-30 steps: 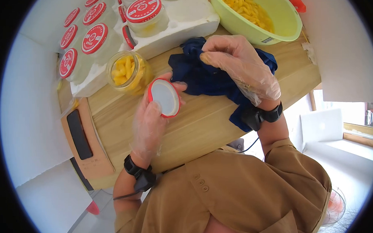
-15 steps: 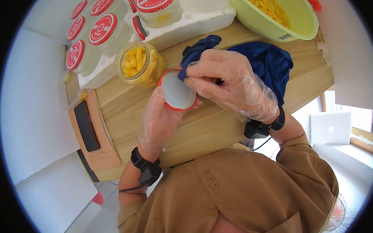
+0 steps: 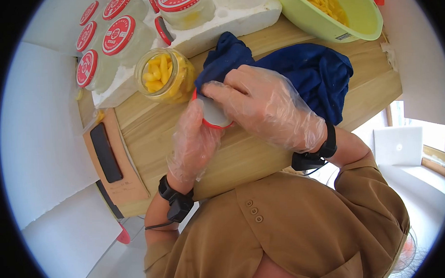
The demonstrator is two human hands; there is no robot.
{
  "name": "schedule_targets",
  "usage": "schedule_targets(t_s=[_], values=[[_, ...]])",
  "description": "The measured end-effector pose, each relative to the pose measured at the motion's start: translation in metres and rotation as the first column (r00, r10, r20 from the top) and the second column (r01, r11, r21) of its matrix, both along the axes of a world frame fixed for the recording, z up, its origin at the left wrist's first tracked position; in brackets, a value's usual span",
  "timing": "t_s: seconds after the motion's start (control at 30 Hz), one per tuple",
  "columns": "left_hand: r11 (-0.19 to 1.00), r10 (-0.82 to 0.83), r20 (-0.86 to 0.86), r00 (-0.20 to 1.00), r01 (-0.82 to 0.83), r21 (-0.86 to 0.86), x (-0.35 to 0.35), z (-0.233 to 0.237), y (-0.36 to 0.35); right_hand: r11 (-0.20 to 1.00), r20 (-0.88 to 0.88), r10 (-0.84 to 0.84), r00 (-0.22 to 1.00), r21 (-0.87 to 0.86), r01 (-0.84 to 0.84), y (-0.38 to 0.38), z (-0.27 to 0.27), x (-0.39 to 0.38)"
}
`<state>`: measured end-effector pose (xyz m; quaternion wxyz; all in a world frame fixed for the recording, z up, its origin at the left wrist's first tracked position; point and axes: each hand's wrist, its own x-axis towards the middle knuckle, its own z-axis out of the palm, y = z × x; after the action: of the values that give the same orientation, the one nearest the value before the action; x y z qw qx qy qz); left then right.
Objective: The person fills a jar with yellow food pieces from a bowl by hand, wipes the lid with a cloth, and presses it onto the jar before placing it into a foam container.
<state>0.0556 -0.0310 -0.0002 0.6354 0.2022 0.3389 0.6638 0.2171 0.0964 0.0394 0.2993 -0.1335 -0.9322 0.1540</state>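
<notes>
In a clear plastic glove, my left hand (image 3: 197,135) grips a red-rimmed jar lid (image 3: 213,115) by its edge, the pale inner side facing up. My right hand (image 3: 265,100), gloved as well, pinches a dark blue cloth (image 3: 224,60) against the lid's upper rim. Part of the lid is hidden behind the right fingers and the cloth. The rest of the cloth lies bunched on the table beyond my right hand. Just past my left hand stands an uncovered glass jar (image 3: 164,76) with yellow pieces inside.
Several red-lidded jars (image 3: 118,36) stand at the back left, by a white foam tray (image 3: 228,21). A green basin (image 3: 336,17) of yellow pieces sits at the back right. A black phone (image 3: 106,152) rests on brown card at the left of the wooden table (image 3: 154,136).
My right hand and the cloth have moved left across the lid to its upper rim, covering more of it. The lid is tilted more. The view has shifted slightly.
</notes>
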Motion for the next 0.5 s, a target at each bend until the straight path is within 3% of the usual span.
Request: schedule_targets(t_s=[0.17,0.3,0.4,0.5], values=[[0.998,0.010,0.060,0.998,-0.014,0.054,-0.001,-0.002,0.002,0.996,-0.048,-0.078,0.996,0.048,0.080,-0.006,-0.004,-0.005],[0.999,0.044,-0.085,0.995,-0.042,0.022,0.004,0.000,0.002,0.992,-0.011,-0.102,0.995,0.077,0.103,-0.006,-0.003,-0.004],[0.997,0.063,-0.259,0.964,-0.071,-0.023,0.008,0.007,0.001,0.994,-0.050,-0.097,0.994,0.048,0.099,-0.006,-0.007,-0.005],[0.989,0.107,-0.365,0.925,-0.137,-0.057,0.012,0.011,-0.002,0.999,0.021,-0.042,0.999,-0.028,0.043,-0.003,-0.005,0.000]])
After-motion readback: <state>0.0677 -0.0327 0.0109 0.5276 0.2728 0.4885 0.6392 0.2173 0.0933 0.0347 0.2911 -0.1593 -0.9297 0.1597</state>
